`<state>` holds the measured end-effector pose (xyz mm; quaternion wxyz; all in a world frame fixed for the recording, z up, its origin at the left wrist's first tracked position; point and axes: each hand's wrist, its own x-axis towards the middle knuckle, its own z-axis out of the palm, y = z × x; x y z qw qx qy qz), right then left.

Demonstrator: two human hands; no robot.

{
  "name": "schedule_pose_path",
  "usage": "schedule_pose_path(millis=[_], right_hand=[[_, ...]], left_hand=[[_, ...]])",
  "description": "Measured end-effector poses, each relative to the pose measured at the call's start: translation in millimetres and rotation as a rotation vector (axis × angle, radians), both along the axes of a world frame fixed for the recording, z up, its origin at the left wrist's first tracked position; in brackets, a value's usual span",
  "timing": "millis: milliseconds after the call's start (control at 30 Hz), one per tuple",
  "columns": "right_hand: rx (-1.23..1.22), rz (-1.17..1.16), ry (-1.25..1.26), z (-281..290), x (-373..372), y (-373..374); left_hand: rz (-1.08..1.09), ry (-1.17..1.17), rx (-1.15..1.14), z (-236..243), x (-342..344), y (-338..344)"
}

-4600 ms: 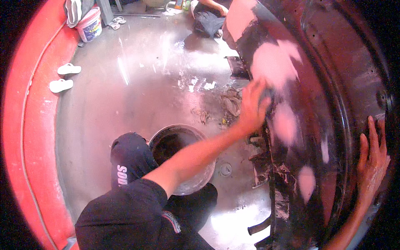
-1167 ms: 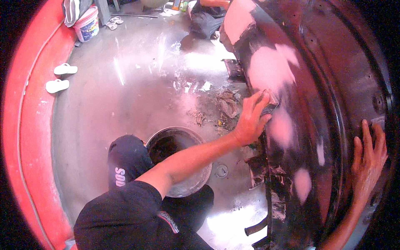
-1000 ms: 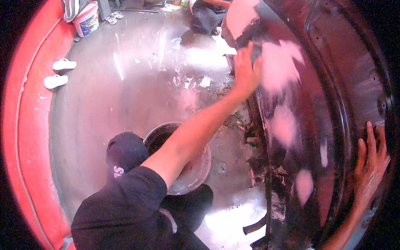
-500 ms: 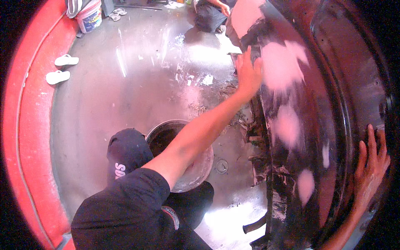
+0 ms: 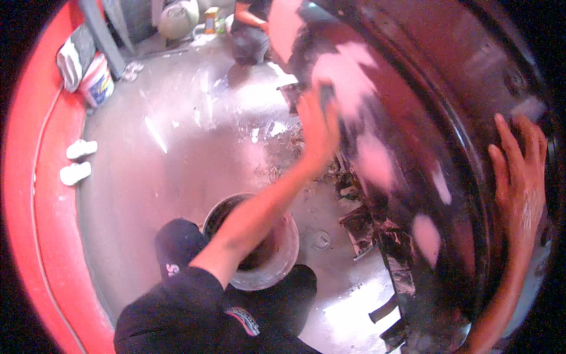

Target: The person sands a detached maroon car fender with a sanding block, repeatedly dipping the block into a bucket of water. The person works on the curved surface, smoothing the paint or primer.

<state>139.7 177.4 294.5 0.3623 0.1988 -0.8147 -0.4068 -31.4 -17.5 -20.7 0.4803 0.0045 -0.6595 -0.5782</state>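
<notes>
My left hand (image 5: 317, 127) reaches to the long dark panel (image 5: 413, 100) on my right, its fingers wrapped over a small dark pad (image 5: 326, 95) against the surface, just below a large pale-pink patch (image 5: 348, 69). Smaller pink patches (image 5: 374, 159) lie farther down the panel. My right hand (image 5: 519, 171) rests on the panel near the right rim, fingers spread and apparently holding nothing. A round bucket with a dark inside (image 5: 219, 213) stands between my dark-trousered knees, beneath my left forearm.
A red wall (image 5: 26, 212) curves along the left, with white flip-flops (image 5: 76, 173) beside it. A labelled pail (image 5: 97, 82) stands at the back left. A co-worker in dark clothes (image 5: 247, 41) crouches at the panel's far end. Debris (image 5: 277, 147) lies on the floor by the panel.
My left hand with the pad has moved up and down along the pink patches. The view has swung, shifting the panel's far end leftward and bringing more of the back area into sight.
</notes>
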Motion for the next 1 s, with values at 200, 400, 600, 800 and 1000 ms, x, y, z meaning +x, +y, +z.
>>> schedule_pose_path(millis=[200, 400, 600, 800, 1000], right_hand=[[0.068, 0.047, 0.041, 11.2, 5.6, 0.8], [0.053, 0.144, 0.027, 2.8, -3.2, -1.1], [0.064, 0.149, 0.035, 2.3, -2.5, 2.2], [0.052, 0.136, 0.018, 2.8, -1.9, 0.9], [0.092, 0.149, 0.046, 3.0, -4.1, 5.1]], left_hand=[[-0.001, 0.201, -0.269, 28.7, 2.9, -8.9], [0.089, -0.004, -0.045, 56.5, -59.4, -58.9], [-0.103, 0.280, -0.402, 38.5, 63.7, 18.6], [0.063, 0.049, -0.148, 83.8, -44.4, -64.4], [-0.032, 0.273, -0.405, 45.7, 70.8, 25.1]])
